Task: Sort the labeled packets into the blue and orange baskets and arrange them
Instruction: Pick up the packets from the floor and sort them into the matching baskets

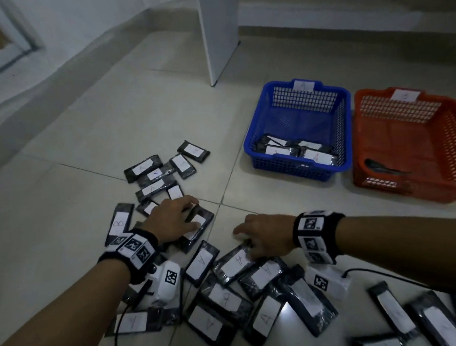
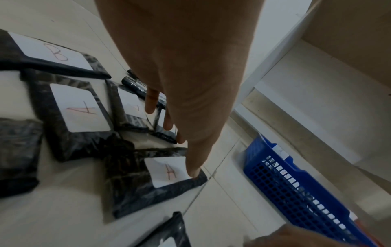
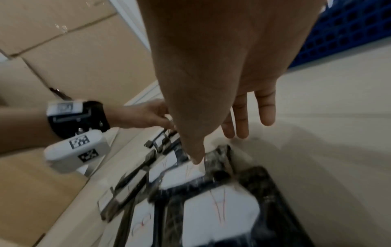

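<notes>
Fingers [image 2: 151, 102] of the left hand [image 1: 170, 221] lie straight and slightly spread, palm down, over a black plastic-wrapped packet with a white paper label [image 1: 197, 227]; the left wrist view shows the thumb tip pressing on that label, marked A, while the other fingertips reach over two more packets just beyond it. That forearm comes in from 7 o'clock, wearing a black wristband with printed marker squares [image 1: 133, 247]. At 3 o'clock from it, the right hand [image 1: 264, 238] is also palm down, its forearm entering from 3 o'clock with a matching band [image 1: 315, 237]; its fingers are straight and apart, the thumb tip touching the end of another black A-labelled packet [image 1: 235, 265], the remaining fingers over bare tile. Neither hand curls round anything. Loose packets are scattered over the pale tiled floor [image 1: 82, 135]: about eight in a cluster at 12 o'clock of the left hand, one marked B [image 1: 119, 222] at its 9 o'clock, and roughly a dozen more from 6 to 4 o'clock; the exact count is unclear where they overlap. Two baskets stand side by side at 2 o'clock: the blue plastic mesh basket [image 1: 298, 107], tagged A, holds at least three packets at its near end, and the orange plastic mesh basket [image 1: 407, 109] to its 3 o'clock holds one dark packet. A white panel [image 1: 219, 28] stands upright at 12 o'clock.
</notes>
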